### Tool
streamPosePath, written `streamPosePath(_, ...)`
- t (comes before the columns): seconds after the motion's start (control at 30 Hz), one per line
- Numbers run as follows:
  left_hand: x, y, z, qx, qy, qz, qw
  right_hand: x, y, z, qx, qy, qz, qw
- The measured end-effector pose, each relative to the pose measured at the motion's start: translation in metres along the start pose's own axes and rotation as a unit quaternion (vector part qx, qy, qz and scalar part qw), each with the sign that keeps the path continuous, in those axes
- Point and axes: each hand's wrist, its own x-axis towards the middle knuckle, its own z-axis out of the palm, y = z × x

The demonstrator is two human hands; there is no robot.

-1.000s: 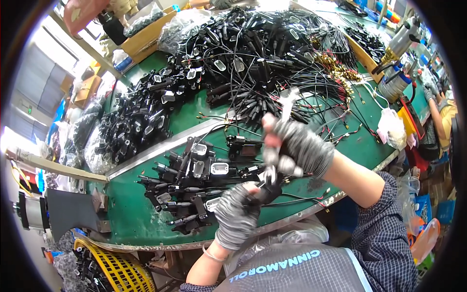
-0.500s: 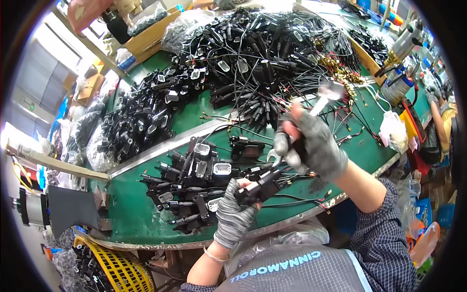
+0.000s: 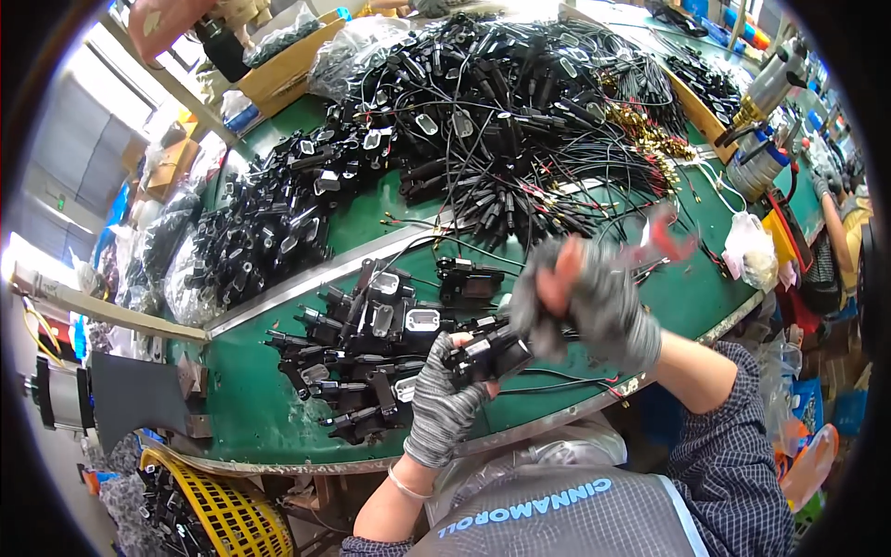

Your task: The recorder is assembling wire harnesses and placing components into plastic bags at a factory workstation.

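Observation:
My left hand, in a grey knit glove, grips a black plastic connector housing with thin wires trailing to the right, just above the near edge of the green bench. My right hand, also gloved and blurred by motion, is closed around a red-handled tool whose tip points up and to the right. The right hand hovers right beside the connector. A cluster of similar black housings lies on the bench just left of my left hand.
A big tangle of black cables and plugs covers the far bench. Another heap of black parts lies at left behind a metal strip. A yellow basket stands below the bench; a cardboard box sits at the back. Another person's sleeve shows at right.
My right hand has swung down and left from above the bench toward the connector, the tool turning with it. My left hand lifted the connector slightly and stayed near the bench edge.

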Motion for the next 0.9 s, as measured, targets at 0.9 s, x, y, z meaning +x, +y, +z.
streamPosePath(0.9,0.003,0.004,0.002,-0.031,0.002,-0.008,0.999,-0.018,0.034,0.010,-0.220,0.000,-0.223,0.950)
